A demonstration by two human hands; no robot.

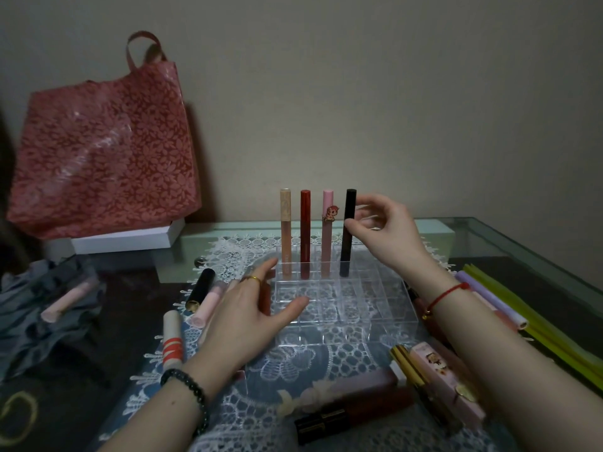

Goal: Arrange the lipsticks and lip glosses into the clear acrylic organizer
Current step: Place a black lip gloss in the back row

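Table: glass top, carries everything; organizer sits mid-table on it.
Bag: red floral tote, well behind-left of organizer, propped on a white box; out of the work zone.
Lace mat: white, under and around organizer; prob. there to protect the glass.
Organizer: clear acrylic grid, compartments open upward. Back row holds 4 tubes upright, side by side from its left end: tan gloss, red gloss, pink gloss w/ small charm, black tube. Front rows look empty. Tall ones at the back so shorter ones stay visible, I'd guess.
Right hand: at organizer's back-right, thumb + fingertips touching black tube's upper half, rest of fingers spread. Looks like steadying it in its slot; can't tell if pinch is tight or letting go.
Left hand: fingers apart, flat at organizer's left-front edge, holding nothing; likely bracing the light tray so it doesn't slide.
Loose stock left of organizer: black lipstick, pale pink glosses beside it, cream tube w/ red stripes.
Loose stock front-right of organizer: dark bullets, pink boxed lipstick.
Progress: early; most pieces not yet slotted.
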